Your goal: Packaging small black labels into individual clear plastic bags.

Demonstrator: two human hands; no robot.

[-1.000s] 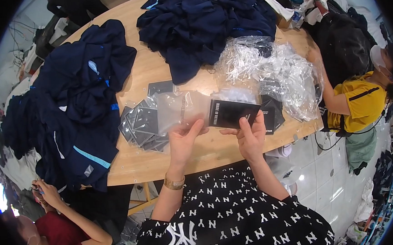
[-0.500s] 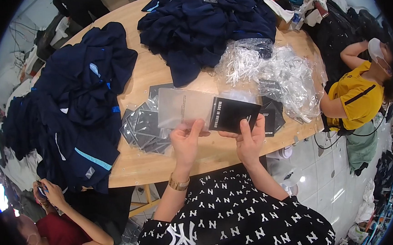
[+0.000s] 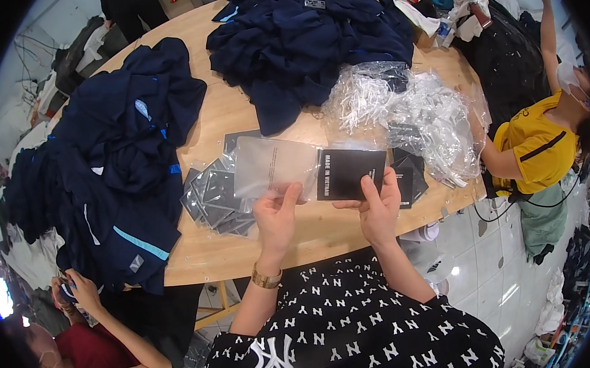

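Note:
Over the near edge of the table, my left hand (image 3: 277, 216) pinches a clear plastic bag (image 3: 256, 166) between thumb and fingers. My right hand (image 3: 377, 209) grips a black card (image 3: 341, 172) with white print, thumb on top and fingers beneath. The card's left edge meets the bag's right end; I cannot tell whether it is inside. Left of the bag lies a loose pile of bagged dark cards (image 3: 208, 195). More black cards (image 3: 404, 182) lie just beyond my right fingers, partly hidden.
Navy garments are heaped on the table's left (image 3: 114, 138) and at its far side (image 3: 299, 43). A heap of clear plastic and white strings (image 3: 434, 116) lies to the right. One person in yellow (image 3: 538, 143) is at the right, another in dark red (image 3: 99, 362) at the lower left.
The black card has tilted more level and shifted slightly left, with the bag still held. At the right, the person in yellow has raised an arm.

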